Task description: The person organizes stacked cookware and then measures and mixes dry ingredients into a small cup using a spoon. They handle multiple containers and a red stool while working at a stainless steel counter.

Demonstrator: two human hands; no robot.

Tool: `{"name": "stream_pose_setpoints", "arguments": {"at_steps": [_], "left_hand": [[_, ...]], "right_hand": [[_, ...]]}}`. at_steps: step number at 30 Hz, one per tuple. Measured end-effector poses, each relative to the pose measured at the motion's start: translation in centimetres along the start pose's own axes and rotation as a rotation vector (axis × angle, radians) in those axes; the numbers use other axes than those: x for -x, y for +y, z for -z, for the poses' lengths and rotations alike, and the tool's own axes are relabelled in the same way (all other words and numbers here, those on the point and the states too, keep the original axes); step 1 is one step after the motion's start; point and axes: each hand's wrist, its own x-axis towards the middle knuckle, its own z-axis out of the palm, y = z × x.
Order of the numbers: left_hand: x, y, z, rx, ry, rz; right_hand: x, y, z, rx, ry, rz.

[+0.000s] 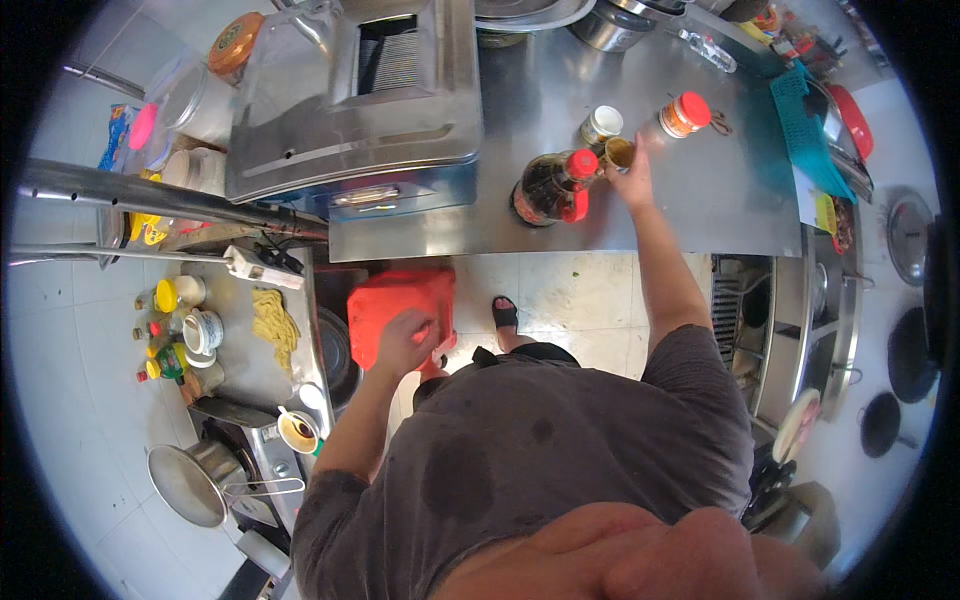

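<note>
My right hand (634, 180) is around a small open jar (619, 153) at the steel worktop; whether the jar is lifted I cannot tell. Left of it stands a big bottle of dark sauce (544, 187) with a red cap and red handle. Just behind is a small jar with a white lid (602, 124). Farther right sits a red-lidded jar (683, 115). My left hand (409, 341) hangs with loosely curled fingers above a red plastic stool (375, 300). Nothing shows in it, and a gap shows between thumb and fingers.
A large steel appliance (300, 127) occupies the worktop (517, 90) on the left. Pots (615, 30) stand behind, and a teal basket (806, 135) lies right. On the left side counter are a yellow cloth (274, 322), a bowl with a spoon (298, 433) and a long-handled strainer (187, 486).
</note>
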Motion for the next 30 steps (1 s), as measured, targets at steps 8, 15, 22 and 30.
{"name": "stream_pose_setpoints", "arguments": {"at_steps": [8,15,22,30], "left_hand": [[-14.6,8.8,-13.0,0.028,-0.386,-0.202],[-19.6,13.9,-19.3,0.033,-0.141,0.051],[-22.3,14.1,-18.3,0.144,-0.277,0.168],[-12.2,7.3,-13.1,0.174,-0.289,0.050]], "right_hand": [[6.8,-2.7,4.6,0.003,-0.029,0.019],[11.2,-2.1,6.0,-0.502,-0.302,-0.150],[-1.1,0.6,1.1,-0.232,-0.046,-0.174],[-5.5,0.6,-1.9,-0.110,-0.021,0.060]]}}
